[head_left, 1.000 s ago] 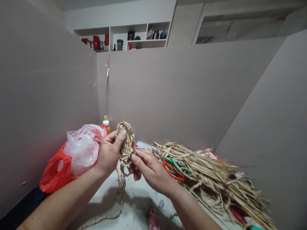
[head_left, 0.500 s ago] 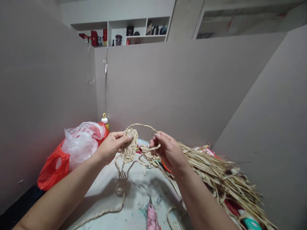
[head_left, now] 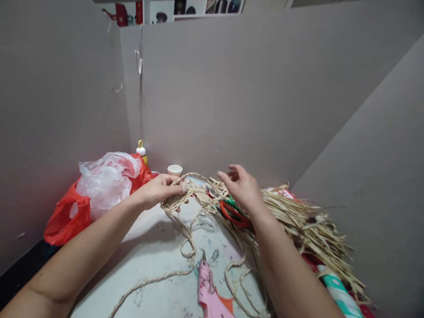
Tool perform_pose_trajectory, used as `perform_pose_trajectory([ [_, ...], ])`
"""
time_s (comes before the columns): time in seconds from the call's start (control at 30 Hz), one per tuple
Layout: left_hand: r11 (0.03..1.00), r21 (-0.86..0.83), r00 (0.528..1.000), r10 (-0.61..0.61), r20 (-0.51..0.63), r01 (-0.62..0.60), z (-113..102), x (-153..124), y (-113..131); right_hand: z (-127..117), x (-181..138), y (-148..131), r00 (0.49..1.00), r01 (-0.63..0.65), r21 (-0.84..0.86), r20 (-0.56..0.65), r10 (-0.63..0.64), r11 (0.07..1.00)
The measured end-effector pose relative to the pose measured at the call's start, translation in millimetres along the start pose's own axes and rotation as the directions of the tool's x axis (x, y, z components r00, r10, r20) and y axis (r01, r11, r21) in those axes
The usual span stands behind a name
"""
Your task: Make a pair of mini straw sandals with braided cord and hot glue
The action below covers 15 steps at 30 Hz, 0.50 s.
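In the head view, the left hand (head_left: 162, 192) pinches one coiled braid of straw cord (head_left: 174, 202) between thumb and fingers, above the far part of the surface (head_left: 155, 251); the thumb hides some of the coil, and its cord trails toward the bottom edge. The right hand (head_left: 244, 187) is raised near the straw bundle (head_left: 298, 216), fingers loosely parted and curved, with nothing visible in its grasp. Its forearm covers part of the bundle, where orange scissor handles (head_left: 233, 214) show, their blades hard to make out. One pink glue gun (head_left: 208, 287) is cut off below. One white cup (head_left: 175, 170), one yellow-and-white bottle (head_left: 141, 152) and two plastic bags, red (head_left: 68, 216) and whitish (head_left: 106, 185), stand beyond.
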<state>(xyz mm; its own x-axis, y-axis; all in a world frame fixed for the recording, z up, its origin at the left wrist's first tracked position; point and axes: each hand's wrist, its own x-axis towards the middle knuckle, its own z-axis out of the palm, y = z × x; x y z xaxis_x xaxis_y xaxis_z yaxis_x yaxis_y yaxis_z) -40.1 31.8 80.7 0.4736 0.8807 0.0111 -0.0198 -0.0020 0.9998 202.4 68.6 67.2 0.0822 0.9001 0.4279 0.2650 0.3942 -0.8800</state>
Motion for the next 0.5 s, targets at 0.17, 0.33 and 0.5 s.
perform_pose_trajectory([
  [0.17,0.957,0.275,0.988,0.051,0.146,-0.09,7.3,-3.3,-4.6,7.2,-25.6,-38.3,0.93,0.273,-0.123,0.289,-0.228,0.954],
  [0.33,0.939,0.335,0.978,0.005,0.207,-0.075,11.5,-8.5,1.0,15.6,-40.9,-58.1,0.693,0.308,-0.13,0.709,-0.129,0.942],
  [0.5,0.978,0.162,0.99,0.137,-0.027,-0.131,0.9,-0.1,8.3,-6.2,-34.2,-49.0,0.799,0.067,-0.021,0.599,-0.041,0.998],
])
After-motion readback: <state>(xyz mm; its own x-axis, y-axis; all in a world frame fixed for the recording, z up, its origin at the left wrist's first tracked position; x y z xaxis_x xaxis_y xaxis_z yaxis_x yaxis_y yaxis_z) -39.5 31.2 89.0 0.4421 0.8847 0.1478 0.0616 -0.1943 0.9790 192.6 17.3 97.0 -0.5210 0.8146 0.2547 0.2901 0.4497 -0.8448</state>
